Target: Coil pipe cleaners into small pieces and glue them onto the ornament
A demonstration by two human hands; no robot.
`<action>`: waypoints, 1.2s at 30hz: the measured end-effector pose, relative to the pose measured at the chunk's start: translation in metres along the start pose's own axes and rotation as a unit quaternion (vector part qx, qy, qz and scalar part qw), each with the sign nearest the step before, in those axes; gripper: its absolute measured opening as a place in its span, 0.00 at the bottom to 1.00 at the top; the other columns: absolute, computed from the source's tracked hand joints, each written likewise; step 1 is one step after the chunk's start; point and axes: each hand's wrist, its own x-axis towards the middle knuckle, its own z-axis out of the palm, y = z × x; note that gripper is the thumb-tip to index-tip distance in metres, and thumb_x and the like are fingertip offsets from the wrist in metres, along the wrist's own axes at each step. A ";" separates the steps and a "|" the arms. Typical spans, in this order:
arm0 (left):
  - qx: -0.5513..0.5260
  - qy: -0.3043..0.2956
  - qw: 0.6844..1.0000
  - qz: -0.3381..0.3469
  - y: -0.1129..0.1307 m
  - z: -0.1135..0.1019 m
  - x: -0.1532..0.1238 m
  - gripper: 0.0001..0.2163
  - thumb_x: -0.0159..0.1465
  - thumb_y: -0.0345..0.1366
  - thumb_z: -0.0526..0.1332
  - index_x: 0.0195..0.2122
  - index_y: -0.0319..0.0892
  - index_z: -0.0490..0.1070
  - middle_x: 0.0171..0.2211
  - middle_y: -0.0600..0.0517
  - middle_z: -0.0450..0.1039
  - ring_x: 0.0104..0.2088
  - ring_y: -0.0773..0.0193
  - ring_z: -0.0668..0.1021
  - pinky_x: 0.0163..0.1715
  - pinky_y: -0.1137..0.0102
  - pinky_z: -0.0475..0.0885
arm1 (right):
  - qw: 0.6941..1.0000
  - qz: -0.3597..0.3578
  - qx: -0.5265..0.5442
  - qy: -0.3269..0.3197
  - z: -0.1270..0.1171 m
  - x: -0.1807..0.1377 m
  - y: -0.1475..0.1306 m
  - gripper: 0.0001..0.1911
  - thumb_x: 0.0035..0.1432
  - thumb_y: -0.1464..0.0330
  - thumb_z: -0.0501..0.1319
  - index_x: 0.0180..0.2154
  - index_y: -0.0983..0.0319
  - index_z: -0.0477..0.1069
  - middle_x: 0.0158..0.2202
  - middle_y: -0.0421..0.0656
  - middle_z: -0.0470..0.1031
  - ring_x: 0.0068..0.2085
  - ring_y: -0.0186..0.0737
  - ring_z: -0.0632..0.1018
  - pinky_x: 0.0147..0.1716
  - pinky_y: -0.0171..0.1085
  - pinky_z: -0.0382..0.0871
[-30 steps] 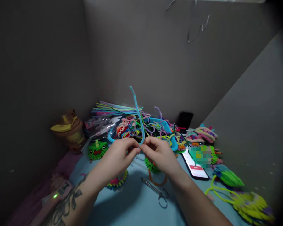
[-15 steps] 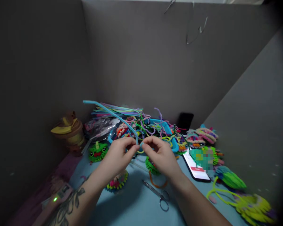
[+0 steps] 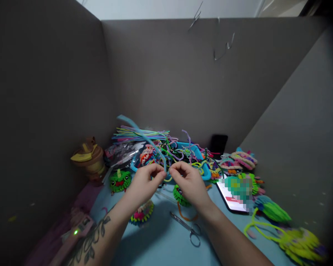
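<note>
A light-blue pipe cleaner [image 3: 153, 143] rises from my fingertips and curves up to the left. My left hand [image 3: 147, 181] pinches it near its lower end. Just to the right, my right hand [image 3: 189, 183] is closed in a pinch at the short end of the same pipe cleaner; the tip is mostly hidden by the fingers. Beneath the right hand sits a green fuzzy piece [image 3: 180, 194], partly covered, with an orange pipe cleaner [image 3: 186, 218] beside it. Small scissors [image 3: 185, 226] lie on the blue table surface [image 3: 155, 240] below.
Behind my hands is a blue tray [image 3: 197, 150] of tangled pipe cleaners, with a straight bundle [image 3: 144, 133] at its left. A green frog-like figure [image 3: 120, 181] and a brown pot [image 3: 88, 160] stand left. A phone [image 3: 234, 199] and fuzzy yellow-green pieces [image 3: 299, 242] lie right. Grey panels [image 3: 166, 81] enclose the space.
The view has tilted up slightly. The free end of the blue pipe cleaner has swung to the right and bends more. Both hands keep their pinch close together.
</note>
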 end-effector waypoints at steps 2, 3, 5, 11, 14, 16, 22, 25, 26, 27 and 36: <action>-0.039 -0.011 0.999 -0.011 -0.001 0.002 0.000 0.08 0.60 0.37 0.56 0.26 0.39 0.68 0.22 0.56 0.63 0.25 0.68 0.66 0.25 0.74 0.60 | 1.000 -0.012 -0.009 -0.003 -0.001 0.000 0.000 0.08 0.55 0.66 0.58 0.28 0.63 0.70 0.25 0.39 0.69 0.28 0.34 0.69 0.27 0.33 0.61; -0.053 -0.019 0.998 -0.013 -0.002 0.003 0.001 0.09 0.60 0.37 0.55 0.26 0.39 0.67 0.21 0.57 0.62 0.24 0.69 0.65 0.24 0.74 0.59 | 1.000 -0.018 -0.014 -0.005 -0.001 0.000 0.000 0.07 0.55 0.66 0.58 0.28 0.63 0.70 0.26 0.39 0.69 0.28 0.35 0.69 0.28 0.33 0.62; -0.059 -0.030 0.998 -0.007 -0.004 0.004 0.001 0.09 0.60 0.37 0.55 0.24 0.40 0.65 0.21 0.57 0.60 0.24 0.69 0.64 0.24 0.74 0.58 | 0.999 -0.028 -0.025 -0.012 -0.001 0.000 0.000 0.07 0.56 0.67 0.57 0.28 0.62 0.69 0.27 0.40 0.70 0.30 0.36 0.70 0.29 0.34 0.62; 0.020 -0.049 0.998 0.024 -0.005 0.001 0.001 0.09 0.59 0.34 0.55 0.22 0.40 0.64 0.20 0.57 0.60 0.24 0.69 0.64 0.25 0.73 0.57 | 0.997 -0.052 -0.044 -0.029 0.001 0.002 0.002 0.05 0.54 0.71 0.56 0.27 0.61 0.68 0.27 0.39 0.69 0.31 0.36 0.70 0.32 0.34 0.62; 0.082 -0.031 0.994 0.061 -0.003 -0.001 0.000 0.09 0.59 0.33 0.55 0.22 0.40 0.65 0.21 0.56 0.62 0.25 0.68 0.66 0.27 0.73 0.58 | 0.999 -0.041 -0.026 -0.022 0.005 0.002 0.005 0.04 0.54 0.70 0.56 0.28 0.61 0.68 0.27 0.39 0.69 0.30 0.36 0.69 0.30 0.34 0.62; 0.114 -0.021 0.990 0.083 -0.003 -0.002 -0.001 0.09 0.60 0.31 0.55 0.22 0.40 0.65 0.22 0.56 0.64 0.26 0.67 0.67 0.28 0.73 0.59 | 0.999 -0.030 -0.009 -0.019 0.007 0.002 0.007 0.04 0.54 0.69 0.56 0.28 0.61 0.67 0.26 0.38 0.68 0.29 0.35 0.69 0.29 0.33 0.61; 0.175 -0.025 0.979 0.105 -0.003 -0.004 -0.005 0.10 0.60 0.29 0.55 0.22 0.40 0.66 0.22 0.54 0.66 0.26 0.67 0.69 0.28 0.73 0.60 | 0.999 -0.006 0.017 -0.035 0.008 0.002 0.009 0.04 0.52 0.68 0.58 0.27 0.61 0.67 0.23 0.36 0.66 0.26 0.33 0.67 0.25 0.32 0.60; 0.213 -0.029 0.970 0.112 -0.002 -0.004 -0.007 0.10 0.60 0.28 0.54 0.23 0.40 0.69 0.24 0.52 0.70 0.27 0.66 0.71 0.29 0.72 0.61 | 0.998 0.006 0.008 -0.059 0.005 0.002 0.004 0.04 0.51 0.68 0.58 0.25 0.62 0.67 0.22 0.36 0.66 0.25 0.33 0.66 0.25 0.32 0.60; 0.226 -0.032 0.967 0.111 -0.001 -0.003 -0.008 0.10 0.60 0.28 0.54 0.23 0.40 0.69 0.24 0.52 0.70 0.27 0.66 0.71 0.28 0.72 0.60 | 0.998 0.008 0.001 -0.066 0.004 0.002 0.003 0.04 0.50 0.69 0.58 0.25 0.62 0.66 0.22 0.36 0.66 0.25 0.32 0.66 0.25 0.32 0.60; 0.238 -0.036 0.965 0.108 -0.001 -0.002 -0.008 0.10 0.61 0.28 0.54 0.23 0.40 0.69 0.23 0.51 0.70 0.26 0.65 0.71 0.28 0.72 0.60 | 0.997 0.010 -0.005 -0.071 0.003 0.002 0.001 0.04 0.49 0.70 0.58 0.24 0.62 0.66 0.22 0.36 0.66 0.25 0.32 0.66 0.25 0.32 0.59; 0.157 -0.019 0.984 0.088 -0.002 0.007 -0.006 0.06 0.61 0.33 0.57 0.28 0.40 0.71 0.26 0.53 0.72 0.28 0.65 0.72 0.28 0.73 0.61 | 0.998 0.026 0.049 -0.018 -0.001 0.006 0.006 0.10 0.52 0.65 0.58 0.23 0.61 0.61 0.18 0.33 0.58 0.21 0.30 0.60 0.21 0.31 0.53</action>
